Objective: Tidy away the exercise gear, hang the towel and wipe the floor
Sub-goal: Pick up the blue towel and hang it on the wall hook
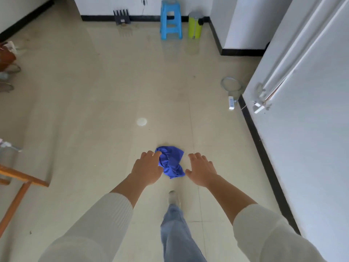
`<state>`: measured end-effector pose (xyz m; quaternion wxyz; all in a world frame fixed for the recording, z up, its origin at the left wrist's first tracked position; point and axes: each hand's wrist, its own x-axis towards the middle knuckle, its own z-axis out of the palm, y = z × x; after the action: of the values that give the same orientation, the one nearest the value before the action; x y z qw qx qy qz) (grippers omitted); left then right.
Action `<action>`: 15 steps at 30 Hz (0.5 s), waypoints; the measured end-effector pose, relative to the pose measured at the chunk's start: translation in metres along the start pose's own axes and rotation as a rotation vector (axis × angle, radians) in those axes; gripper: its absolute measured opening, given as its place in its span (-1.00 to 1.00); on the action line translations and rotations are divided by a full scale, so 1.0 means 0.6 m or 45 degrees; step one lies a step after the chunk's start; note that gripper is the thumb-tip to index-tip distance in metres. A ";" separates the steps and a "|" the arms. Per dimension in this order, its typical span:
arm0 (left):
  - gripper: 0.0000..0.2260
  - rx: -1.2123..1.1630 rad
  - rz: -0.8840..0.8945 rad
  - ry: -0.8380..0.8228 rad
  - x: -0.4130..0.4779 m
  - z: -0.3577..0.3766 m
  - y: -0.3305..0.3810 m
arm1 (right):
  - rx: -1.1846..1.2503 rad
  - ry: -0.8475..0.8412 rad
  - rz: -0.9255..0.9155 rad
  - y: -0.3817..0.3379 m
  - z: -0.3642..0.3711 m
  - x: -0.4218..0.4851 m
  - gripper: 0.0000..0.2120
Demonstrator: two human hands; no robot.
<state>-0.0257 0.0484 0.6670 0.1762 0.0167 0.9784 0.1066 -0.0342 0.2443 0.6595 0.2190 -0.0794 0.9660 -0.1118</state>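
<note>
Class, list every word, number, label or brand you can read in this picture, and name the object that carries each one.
Nothing here can be read as text.
Dark rack at the far wall: a small pale label, too small to read.
White device on the floor by the right wall: blue marks, too blurred to read.
Blue cloth, blue stool, green bin: no print visible.

A bright blue cloth [171, 163] is lying crumpled in a loose heap on the glossy beige tiled floor [94, 110], just beside a tile seam. Its folds are bunching toward the near end, and its left edge is disappearing behind the left hand [147, 167]; contact is unclear.
</note>
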 end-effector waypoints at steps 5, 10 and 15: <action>-0.54 -0.148 -0.057 -0.069 0.219 0.000 -0.050 | 0.032 -0.121 0.081 0.013 -0.009 0.225 -0.49; -0.54 -0.259 -0.181 -0.177 0.375 0.066 -0.129 | 0.198 -0.244 0.229 0.022 0.053 0.382 -0.61; -0.62 -0.320 -0.299 -0.241 0.562 0.215 -0.219 | 0.275 -0.298 0.304 0.047 0.185 0.556 -0.62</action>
<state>-0.2964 -0.0299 0.4059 0.2794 -0.1097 0.9317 0.2047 -0.2859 0.1836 0.4197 0.3486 0.0471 0.9190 -0.1782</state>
